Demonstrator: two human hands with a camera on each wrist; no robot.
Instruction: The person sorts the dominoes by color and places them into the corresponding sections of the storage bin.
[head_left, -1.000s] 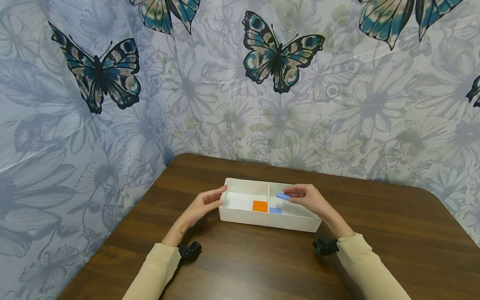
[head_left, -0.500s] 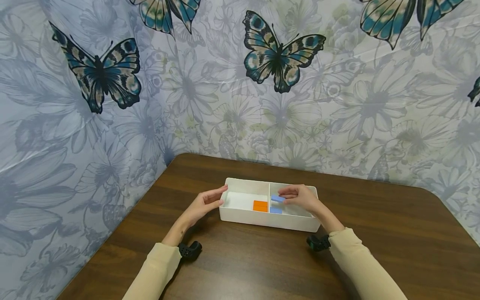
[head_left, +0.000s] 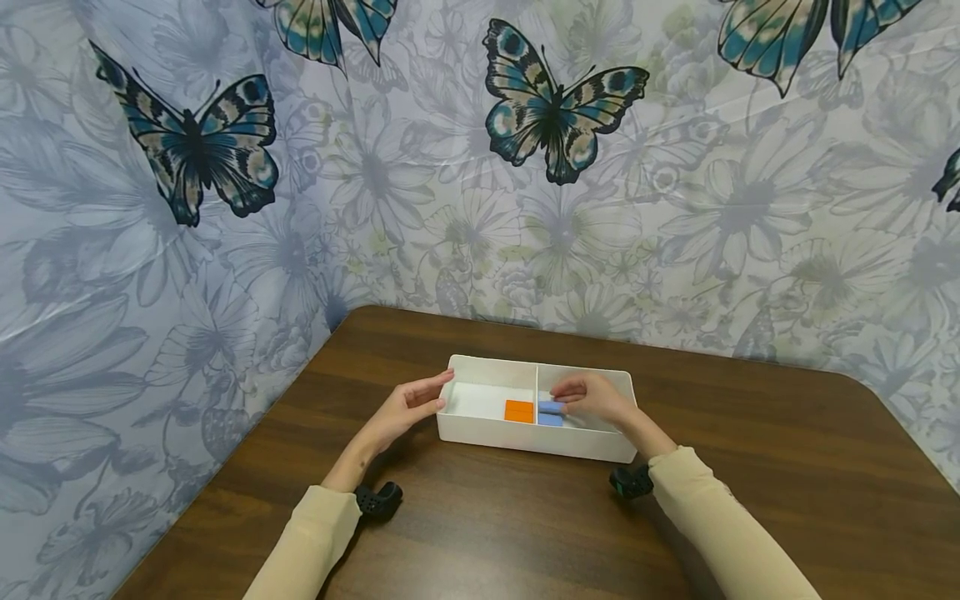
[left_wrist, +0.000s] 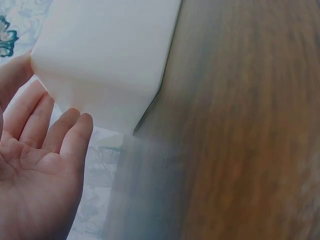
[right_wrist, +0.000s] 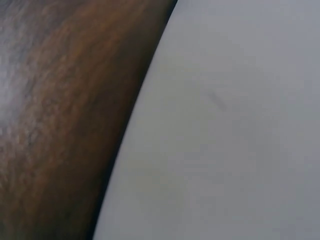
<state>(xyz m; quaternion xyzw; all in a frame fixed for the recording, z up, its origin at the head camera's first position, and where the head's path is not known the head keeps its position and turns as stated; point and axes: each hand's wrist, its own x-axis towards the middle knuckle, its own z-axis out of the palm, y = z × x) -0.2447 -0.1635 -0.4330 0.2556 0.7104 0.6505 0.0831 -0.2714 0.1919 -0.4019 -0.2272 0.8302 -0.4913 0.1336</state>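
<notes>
A white two-compartment box point(head_left: 487, 431) stands on the table. My left hand point(head_left: 405, 407) touches its left end with relaxed fingers; in the left wrist view, fingertips point(left_wrist: 85, 120) rest against the white end wall point(left_wrist: 100, 102). Over the right compartment, my right hand point(head_left: 596, 398) pinches a flat blue block point(head_left: 550, 407) between thumb and fingers, low beside the divider. Just in front of it lies another blue block point(head_left: 551, 421). Orange blocks point(head_left: 519, 412) sit in the left compartment against the divider. The right wrist view shows only the box's wall point(right_wrist: 215, 140) and tabletop, not the hand.
The brown wooden table point(head_left: 495, 525) runs back to a wall covering point(head_left: 420, 208) with flowers and butterflies. A thin divider point(head_left: 536, 390) splits the box. Each wrist wears a black band, the left band point(head_left: 378, 501) and the right band point(head_left: 632, 482).
My right hand has moved left and lowered the blue block toward the divider, behind the other blue block. The left hand and the box have stayed in place.
</notes>
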